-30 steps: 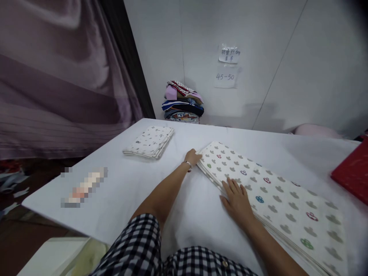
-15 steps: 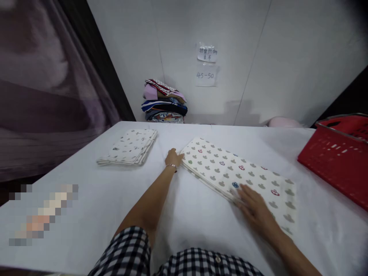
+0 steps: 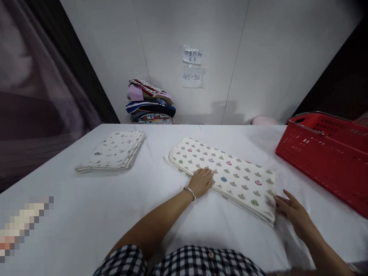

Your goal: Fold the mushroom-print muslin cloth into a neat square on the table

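Observation:
A folded white cloth point(image 3: 235, 168) with grey, red, blue and green mushroom-like prints lies slantwise on the white tabletop point(image 3: 149, 207). My left hand point(image 3: 201, 182) rests flat on its near long edge, fingers stretched out over the print. At the cloth's right end, my right hand point(image 3: 294, 212) has its fingers apart, the fingertips at the short edge. Whether they press on the edge or only touch it, I cannot tell. To the left lies another folded white cloth point(image 3: 113, 150) with small grey prints, in several layers, untouched by either hand.
A red plastic basket point(image 3: 322, 153) with a metal handle stands on the right side. Beyond the far edge, a pile of folded fabrics point(image 3: 151, 105) leans near the wall. Paper notes point(image 3: 192, 76) hang on the wall. A blurred-out patch point(image 3: 23, 222) covers the lower left.
My left hand has slid from the cloth's left corner to its near edge. My right hand has moved from its top to the right end, where the cloth now lies straighter. The view has turned right.

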### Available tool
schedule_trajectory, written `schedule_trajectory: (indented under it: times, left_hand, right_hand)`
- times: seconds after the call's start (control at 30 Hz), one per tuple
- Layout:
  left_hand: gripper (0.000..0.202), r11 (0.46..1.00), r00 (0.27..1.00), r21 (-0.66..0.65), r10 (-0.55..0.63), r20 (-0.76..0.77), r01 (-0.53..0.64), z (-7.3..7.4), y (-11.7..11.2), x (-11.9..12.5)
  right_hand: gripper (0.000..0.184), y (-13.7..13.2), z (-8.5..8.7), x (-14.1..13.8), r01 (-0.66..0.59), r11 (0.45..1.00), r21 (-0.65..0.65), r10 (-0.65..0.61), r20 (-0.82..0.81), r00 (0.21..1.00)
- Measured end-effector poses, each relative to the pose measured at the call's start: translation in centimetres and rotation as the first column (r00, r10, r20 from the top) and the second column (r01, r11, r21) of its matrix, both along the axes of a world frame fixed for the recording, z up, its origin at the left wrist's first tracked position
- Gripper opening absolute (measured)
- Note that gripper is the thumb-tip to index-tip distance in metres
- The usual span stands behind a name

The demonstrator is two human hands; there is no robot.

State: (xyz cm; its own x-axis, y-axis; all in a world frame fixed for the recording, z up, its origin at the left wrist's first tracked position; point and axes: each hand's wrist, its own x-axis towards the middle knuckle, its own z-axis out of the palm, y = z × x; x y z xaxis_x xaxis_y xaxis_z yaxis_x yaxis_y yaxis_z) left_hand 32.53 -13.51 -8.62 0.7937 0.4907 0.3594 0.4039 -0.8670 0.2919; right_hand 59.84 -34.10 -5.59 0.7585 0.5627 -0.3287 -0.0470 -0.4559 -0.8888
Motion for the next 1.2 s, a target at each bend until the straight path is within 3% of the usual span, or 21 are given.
schedule_trajectory:
  times: [0.17, 0.27, 0.37, 0.47, 0.57, 0.77, 0.9, 1.03, 1.2]
  left_hand:
    - [0.036, 1.000, 0.999, 0.013, -0.004, -0.043, 0.004, 0.1, -0.1, -0.4]
    - [0.039, 1.000, 0.999, 0.017, -0.013, -0.051, 0.014, 0.2, -0.1, -0.6]
    - [0.045, 0.999, 0.998, 0.023, -0.028, -0.059, 0.030, 0.2, -0.2, -0.6]
    - [0.057, 0.998, 0.997, 0.035, -0.042, -0.062, 0.044, 0.3, -0.3, -0.8]
    - [0.065, 0.997, 0.996, 0.038, -0.057, -0.074, 0.060, 0.4, -0.3, -0.9]
    - [0.063, 0.999, 0.998, -0.036, 0.024, -0.065, -0.026, -0.2, -1.1, -0.4]
    - [0.055, 0.986, 0.987, -0.054, 0.156, -0.025, -0.157, -0.5, -2.0, 0.1]
    - [0.046, 0.954, 0.959, -0.105, 0.284, 0.003, -0.282, -0.2, -2.3, 0.1]
    - [0.046, 0.941, 0.953, -0.150, 0.303, -0.024, -0.303, -0.4, -1.9, 0.0]
  right_hand:
    - [0.073, 0.1, 0.7, -0.8, -0.032, 0.999, -0.019, 0.028, -0.188, 0.982]
    - [0.051, 0.4, 0.6, -1.0, -0.124, 0.990, 0.073, 0.143, -0.399, 0.906]
    - [0.039, 1.1, 1.3, -1.0, -0.065, 0.980, 0.188, 0.148, -0.474, 0.868]
    - [0.035, 2.4, 3.2, -1.4, -0.009, 0.963, 0.268, 0.143, -0.488, 0.861]
    - [0.026, 4.7, 6.2, -2.3, -0.023, 0.935, 0.355, 0.194, -0.455, 0.869]
    - [0.015, 13.0, 12.5, -5.4, -0.245, 0.815, 0.525, 0.414, -0.230, 0.881]
    - [0.010, 20.4, 14.8, -8.9, -0.451, 0.746, 0.490, 0.575, -0.133, 0.807]
    - [0.011, 27.2, 14.7, -13.6, -0.573, 0.737, 0.359, 0.644, -0.112, 0.757]
    - [0.015, 33.3, 11.4, -18.9, -0.654, 0.748, 0.109, 0.663, -0.137, 0.736]
